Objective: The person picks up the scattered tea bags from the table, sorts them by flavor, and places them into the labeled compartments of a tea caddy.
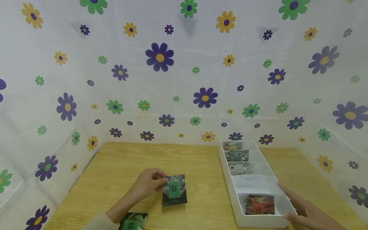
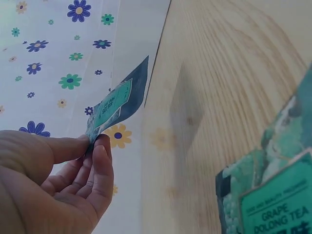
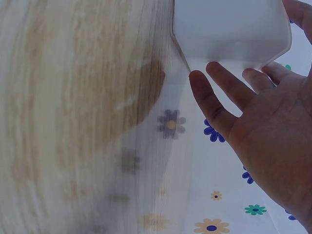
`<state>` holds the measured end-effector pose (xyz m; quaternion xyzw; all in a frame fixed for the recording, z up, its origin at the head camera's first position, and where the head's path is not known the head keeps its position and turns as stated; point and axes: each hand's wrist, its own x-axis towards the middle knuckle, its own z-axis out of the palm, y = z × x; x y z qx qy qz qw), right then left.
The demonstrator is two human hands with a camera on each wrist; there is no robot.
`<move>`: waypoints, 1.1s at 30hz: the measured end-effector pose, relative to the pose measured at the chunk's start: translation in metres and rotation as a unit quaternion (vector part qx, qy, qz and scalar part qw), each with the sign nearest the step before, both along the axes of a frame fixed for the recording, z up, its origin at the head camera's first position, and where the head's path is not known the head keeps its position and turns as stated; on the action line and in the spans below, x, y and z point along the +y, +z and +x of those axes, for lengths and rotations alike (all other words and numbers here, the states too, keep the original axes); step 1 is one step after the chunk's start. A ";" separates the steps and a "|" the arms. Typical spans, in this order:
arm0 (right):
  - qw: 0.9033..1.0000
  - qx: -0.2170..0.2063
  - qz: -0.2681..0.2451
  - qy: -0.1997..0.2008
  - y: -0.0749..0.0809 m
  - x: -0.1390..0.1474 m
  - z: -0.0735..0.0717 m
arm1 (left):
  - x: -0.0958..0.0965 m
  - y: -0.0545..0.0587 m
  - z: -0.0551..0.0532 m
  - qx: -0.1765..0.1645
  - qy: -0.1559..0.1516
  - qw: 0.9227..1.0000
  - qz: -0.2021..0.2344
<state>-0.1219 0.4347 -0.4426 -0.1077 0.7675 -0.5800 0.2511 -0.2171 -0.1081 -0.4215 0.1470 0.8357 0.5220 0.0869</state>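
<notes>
My left hand point(image 1: 147, 182) pinches a dark tea sachet point(image 1: 174, 189) with a green label by its left edge, thumb against fingers. In the left wrist view the sachet point(image 2: 117, 103) tilts up from the fingertips, apart from the table. Near the left forearm lies another sachet point(image 2: 273, 195), labelled grape oolong tea. At the right, my right hand point(image 1: 311, 212) touches the side and near corner of a white divided box point(image 1: 231, 201). Its fingers look fairly straight against the box wall point(image 3: 229, 29) in the right wrist view.
In the box, a red sachet point(image 1: 260, 205) leans in the nearest compartment, with a bare compartment point(image 1: 253, 183) behind it. Sachets stand in the three farther compartments, one with a floral print point(image 1: 241, 168). A flowered curtain point(image 1: 184, 80) encloses the wooden table point(image 1: 198, 166).
</notes>
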 end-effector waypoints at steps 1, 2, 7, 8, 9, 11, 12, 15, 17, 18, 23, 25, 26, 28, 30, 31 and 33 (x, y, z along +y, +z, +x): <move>1.000 -0.001 0.000 0.000 0.000 0.000 0.000 | 0.001 0.001 0.000 0.001 0.001 1.000 0.003; 1.000 -0.003 0.002 -0.002 0.001 -0.001 0.000 | 0.002 0.002 0.000 -0.001 0.001 1.000 0.005; 0.999 0.023 0.031 0.001 0.001 0.000 0.000 | 0.008 0.007 -0.002 -0.003 0.008 1.000 0.007; 0.999 0.034 0.042 0.004 0.001 0.000 -0.001 | 0.009 0.008 -0.002 -0.002 0.009 1.000 0.007; 0.998 0.043 0.052 0.005 0.001 0.001 -0.001 | 0.011 0.010 -0.003 -0.001 0.010 1.000 0.007; 0.996 0.053 0.073 0.001 0.001 0.000 -0.002 | 0.014 0.013 -0.004 0.000 0.011 1.000 0.006; 0.995 0.057 0.077 0.002 0.001 0.000 -0.002 | 0.016 0.014 -0.005 0.000 0.012 1.000 0.007; 0.994 0.065 0.091 0.002 0.002 0.000 -0.001 | 0.025 0.019 -0.008 0.000 0.011 1.000 0.013; 0.993 0.067 0.098 0.000 0.003 0.000 -0.001 | 0.032 0.022 -0.010 0.000 0.010 1.000 0.020; 0.993 0.072 0.098 0.005 0.003 0.000 -0.001 | 0.036 0.023 -0.011 0.002 0.010 1.000 0.027; 0.990 0.082 0.111 0.003 0.004 0.000 0.000 | 0.062 0.029 -0.016 0.002 0.001 0.997 0.081; 0.990 0.090 0.112 0.009 0.004 0.001 0.000 | 0.074 0.030 -0.018 -0.001 -0.006 0.994 0.107; 0.989 0.090 0.114 0.010 0.004 0.002 0.000 | 0.081 0.031 -0.020 -0.003 -0.009 0.993 0.117; 0.988 0.094 0.120 0.010 0.005 0.002 0.000 | 0.095 0.033 -0.022 -0.008 -0.013 0.990 0.138; 0.987 0.099 0.126 0.009 0.005 0.002 0.000 | 0.109 0.034 -0.025 -0.012 -0.014 0.988 0.152; 0.986 0.102 0.129 0.006 0.005 0.001 0.000 | 0.116 0.035 -0.025 -0.012 -0.014 0.987 0.158; 0.985 0.108 0.133 -0.002 0.004 0.001 -0.001 | 0.129 0.037 -0.027 -0.015 -0.012 0.985 0.172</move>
